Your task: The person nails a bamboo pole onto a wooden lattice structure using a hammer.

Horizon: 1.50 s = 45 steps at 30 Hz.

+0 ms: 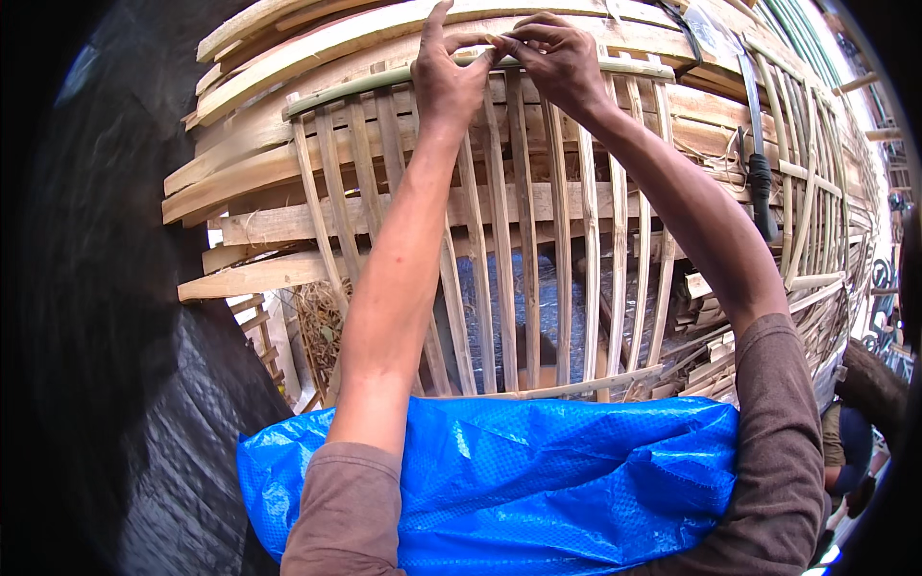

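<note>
Both arms stretch away from me to the far rail of a slatted bamboo rack. My left hand (449,82) and my right hand (562,69) meet above the green bamboo rail (360,86), thumbs and forefingers pinched close together. Whatever lies between the fingertips is too small to make out. One finger of the left hand points up. Pale narrow slats (499,240) run from that rail toward me to a thin near rail (586,386). My left forearm covers some of the slats.
Rough wooden planks (240,278) are stacked beneath and beyond the rack. A blue tarp (567,480) lies closest to me. At the right are a long blade with a black handle (760,187) and another slatted panel (812,182). Black sheeting (96,269) hangs left. A person (850,442) shows at the right edge.
</note>
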Tool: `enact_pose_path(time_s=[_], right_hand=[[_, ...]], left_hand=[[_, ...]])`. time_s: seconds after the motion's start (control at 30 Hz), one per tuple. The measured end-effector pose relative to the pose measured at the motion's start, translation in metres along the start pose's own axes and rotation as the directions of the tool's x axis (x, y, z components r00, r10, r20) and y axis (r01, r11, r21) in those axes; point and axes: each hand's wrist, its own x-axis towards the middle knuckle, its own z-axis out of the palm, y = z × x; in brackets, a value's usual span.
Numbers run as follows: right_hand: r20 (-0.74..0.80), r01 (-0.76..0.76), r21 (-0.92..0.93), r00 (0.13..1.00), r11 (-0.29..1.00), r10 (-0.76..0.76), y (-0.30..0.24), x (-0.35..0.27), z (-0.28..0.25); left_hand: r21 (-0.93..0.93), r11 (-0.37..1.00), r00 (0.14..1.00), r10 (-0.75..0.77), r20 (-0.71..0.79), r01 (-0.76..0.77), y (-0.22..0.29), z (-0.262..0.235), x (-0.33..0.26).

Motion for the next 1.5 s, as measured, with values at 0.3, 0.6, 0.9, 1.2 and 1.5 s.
enact_pose_path(time_s=[0.3, 0.6, 0.9, 1.2, 1.5], right_hand=[[-0.046, 0.084, -0.033, 0.995, 0.996, -0.086, -0.007, -0.003, 0.01], [0.0, 0.194, -0.12, 0.981, 0.974, -0.195, -0.023, 0.004, -0.051], [-0.062, -0.293, -0.713, 0.931, 0.637, 0.36, -0.03, -0.113, -0.27], [-0.544, -0.736, -0.676, 0.533, 0.039, 0.648, -0.085, -0.385, -0.318], [-0.36, -0.653, -0.733, 0.61, 0.191, 0.706, -0.158, -0.484, -0.252]], left_hand=[[0.155, 0.987, 0.999, 0.051, 0.01, -0.052, -0.007, -0.008, -0.004], [0.2, 0.973, 0.993, 0.117, 0.001, -0.115, -0.017, 0.003, -0.008], [0.218, 0.971, 0.995, 0.099, 0.008, -0.098, -0.016, 0.001, -0.006], [0.291, 0.952, 0.995, 0.087, 0.048, -0.097, -0.027, -0.006, -0.008], [0.343, 0.938, 0.998, 0.034, 0.045, -0.048, -0.032, -0.013, -0.002]])
